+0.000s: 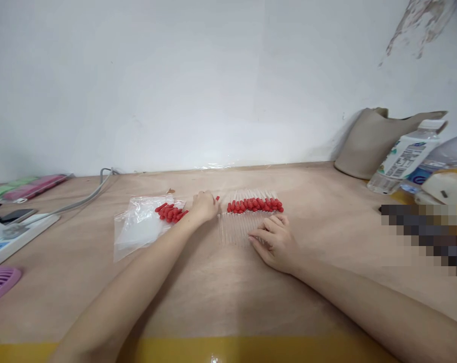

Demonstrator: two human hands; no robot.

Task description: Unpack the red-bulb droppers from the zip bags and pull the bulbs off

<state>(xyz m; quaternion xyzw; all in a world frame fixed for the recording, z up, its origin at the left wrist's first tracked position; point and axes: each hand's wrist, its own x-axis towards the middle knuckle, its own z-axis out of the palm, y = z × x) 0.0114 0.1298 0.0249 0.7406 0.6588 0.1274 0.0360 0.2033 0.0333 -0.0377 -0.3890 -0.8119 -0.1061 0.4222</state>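
Observation:
My left hand (205, 206) is closed near the middle of the table, with a small red rubber bulb (217, 198) showing at its fingertips. Left of it, loose red rubber bulbs (170, 214) are heaped on a clear zip bag (139, 222). My right hand (276, 241) lies over the right part of a row of thin clear tubes (230, 229); its thumb and forefinger tips come together on a tube. Just behind, a second row of clear tubes (251, 194) lies side by side, their red bulb ends (255, 204) towards me. My right hand hides some tubes.
A grey cable (80, 202) runs to a white power strip (27, 234) at left, near a purple slatted object (1, 282) and pink and green packets (34, 187). At right stand a beige container (364, 146) and a labelled plastic bottle (406, 156).

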